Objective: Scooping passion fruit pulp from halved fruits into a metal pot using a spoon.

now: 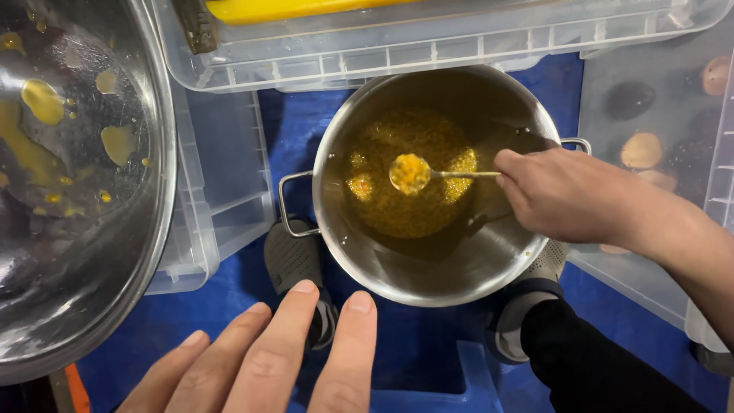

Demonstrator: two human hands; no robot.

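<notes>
A steel pot (397,268) with two handles stands on a blue floor covering between my feet. Its bottom holds a yellow-orange grainy mixture (405,141). My right hand (562,195) reaches over the pot's right rim and is shut on a spoon (420,174) heaped with the same yellow mixture, held above the pot's contents. My left hand (267,356) hovers low in view in front of the pot, fingers extended and slightly apart, holding nothing and touching nothing.
A large steel bowl (69,176) smeared with yellow residue fills the left side. Clear plastic bins stand behind (382,53), at left (222,176) and at right (657,115), the right one showing round brown items. My grey shoes (294,264) flank the pot.
</notes>
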